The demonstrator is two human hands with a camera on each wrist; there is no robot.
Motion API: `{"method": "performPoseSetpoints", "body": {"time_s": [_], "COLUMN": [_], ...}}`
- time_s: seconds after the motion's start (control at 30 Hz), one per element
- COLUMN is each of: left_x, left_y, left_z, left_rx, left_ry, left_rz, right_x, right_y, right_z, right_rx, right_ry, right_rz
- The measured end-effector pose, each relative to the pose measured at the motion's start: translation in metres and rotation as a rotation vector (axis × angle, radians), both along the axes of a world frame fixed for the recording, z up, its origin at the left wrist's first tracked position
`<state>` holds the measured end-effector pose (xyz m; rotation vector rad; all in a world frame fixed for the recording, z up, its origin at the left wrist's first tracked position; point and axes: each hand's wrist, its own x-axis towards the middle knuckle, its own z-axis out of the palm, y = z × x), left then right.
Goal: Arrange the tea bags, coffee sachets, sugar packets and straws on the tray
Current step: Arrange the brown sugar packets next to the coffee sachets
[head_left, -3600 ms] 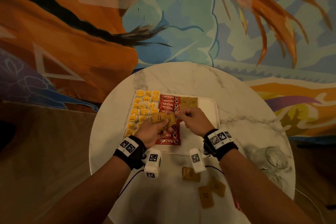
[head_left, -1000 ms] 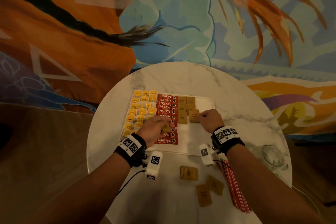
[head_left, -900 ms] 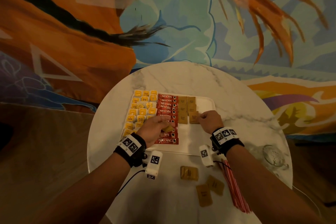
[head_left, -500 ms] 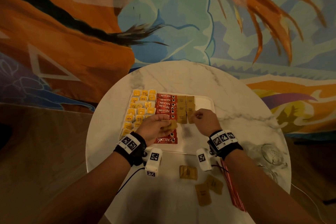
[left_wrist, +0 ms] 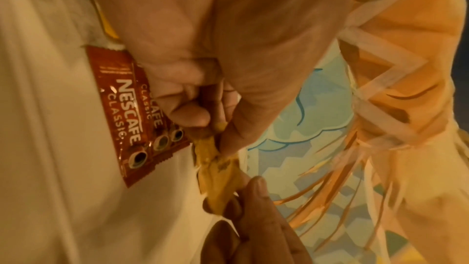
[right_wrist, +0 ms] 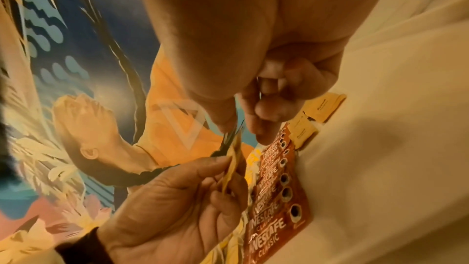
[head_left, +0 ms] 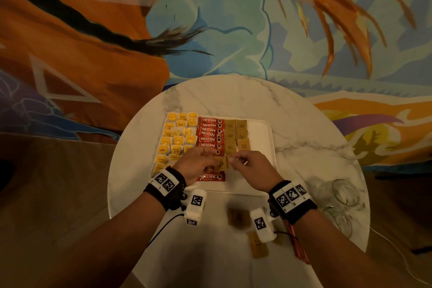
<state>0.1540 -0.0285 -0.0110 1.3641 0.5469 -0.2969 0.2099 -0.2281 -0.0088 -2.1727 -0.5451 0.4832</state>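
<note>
A white tray [head_left: 259, 138] holds yellow tea bags [head_left: 175, 140] on its left. Beside them runs a column of red coffee sachets [head_left: 209, 134], then two columns of brown sugar packets [head_left: 236, 134]. Over the tray's near part my left hand [head_left: 210, 161] holds a small stack of brown sugar packets [head_left: 223, 162] between thumb and fingers. My right hand [head_left: 236, 159] pinches the edge of one packet in that stack. In the wrist views the stack [left_wrist: 218, 168] [right_wrist: 233, 164] stands on edge between both hands, above the sachets [left_wrist: 127, 111] [right_wrist: 276, 198].
On the round marble table [head_left: 233, 98] in front of the tray lie loose sugar packets [head_left: 238, 216] and a bundle of red straws [head_left: 298, 245] under my right forearm. Glass cups [head_left: 346, 194] stand near the right rim. Painted wall behind.
My right hand left a sugar packet in the right-hand column on the tray and came back to the stack. My left hand stayed over the tray holding the packets.
</note>
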Motion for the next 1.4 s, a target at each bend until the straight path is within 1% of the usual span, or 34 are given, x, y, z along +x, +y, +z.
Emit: {"method": "performPoseSetpoints", "body": {"time_s": [0.13,0.23,0.3,0.43,0.53,0.63,0.83,1.0,1.23,1.33,1.4], "left_x": [0.001,0.003,0.003,0.002,0.003,0.007,0.026,0.039,0.051,0.053,0.055], "left_y": [-0.007,-0.011,-0.013,-0.015,-0.017,-0.016,-0.012,-0.011,-0.023,-0.031,-0.033], "left_z": [0.004,0.007,0.007,0.005,0.006,0.009,0.011,0.005,0.001,0.000,-0.004], "left_rx": [0.058,0.061,0.066,0.128,0.166,0.285,0.546,0.626,0.680,0.788,0.830], "left_ry": [-0.036,-0.061,-0.088,-0.100,-0.104,-0.137,-0.103,0.014,0.065,0.052,0.061], "left_rz": [-0.097,-0.084,-0.071,-0.101,-0.076,-0.074,-0.159,-0.229,-0.260,-0.326,-0.323], "right_x": [-0.003,-0.001,0.000,-0.001,-0.003,-0.007,-0.014,-0.025,-0.038,-0.043,-0.047], "right_y": [0.002,0.000,0.000,0.001,0.000,-0.006,-0.027,-0.040,-0.051,-0.053,-0.054], "right_z": [0.005,0.003,0.004,0.007,0.008,0.005,-0.002,-0.002,-0.005,-0.009,-0.012], "right_rx": [0.093,0.102,0.169,0.311,0.335,0.274,0.040,-0.085,-0.100,-0.100,-0.120], "right_ry": [0.102,0.104,0.140,0.205,0.248,0.252,0.114,0.046,0.029,0.011,-0.006], "right_rz": [-0.022,-0.049,-0.113,-0.247,-0.271,-0.207,-0.008,0.105,0.163,0.199,0.225]}}
